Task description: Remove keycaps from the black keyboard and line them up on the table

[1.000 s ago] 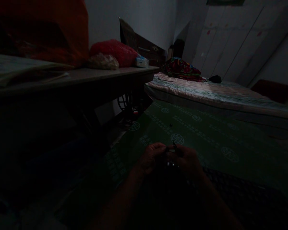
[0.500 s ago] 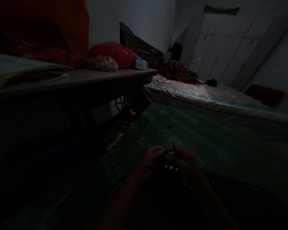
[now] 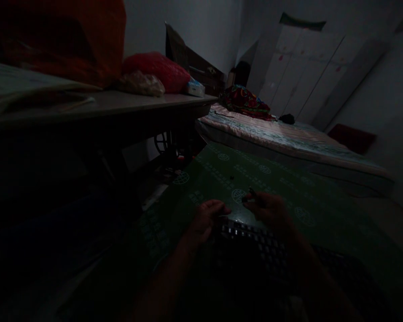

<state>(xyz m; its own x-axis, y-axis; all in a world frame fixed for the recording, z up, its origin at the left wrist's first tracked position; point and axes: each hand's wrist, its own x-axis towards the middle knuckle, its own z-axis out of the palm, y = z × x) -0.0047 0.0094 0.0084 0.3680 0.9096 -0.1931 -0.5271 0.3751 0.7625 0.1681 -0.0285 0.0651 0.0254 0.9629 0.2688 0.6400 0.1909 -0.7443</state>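
Note:
A black keyboard (image 3: 268, 246) lies below my hands on the green printed board (image 3: 201, 179); the dim light hides much of it. Over its upper left edge, my left hand (image 3: 206, 219) is closed in a pinch, and what its fingertips hold, if anything, is too dark to see. To the right, my right hand (image 3: 270, 210) grips a slim dark pen-like tool (image 3: 254, 194) that points up and left. A small dark piece (image 3: 244, 200) shows at that hand's fingertips, perhaps a keycap. Farther up the board sits another small dark piece (image 3: 232, 177).
On the left stands a table (image 3: 147, 102) bearing an orange bag (image 3: 97, 49), a red plastic bag (image 3: 157, 71) and a small white-and-blue pack (image 3: 195, 88). Behind the board is a bed (image 3: 272, 129) with a patterned dark red cloth (image 3: 245, 102). Pale wardrobe doors (image 3: 302, 67) stand beyond.
My hands have moved apart: the right went up and to the right with the tool, the left slightly left. More keyboard keys show between them. The view has shifted slightly.

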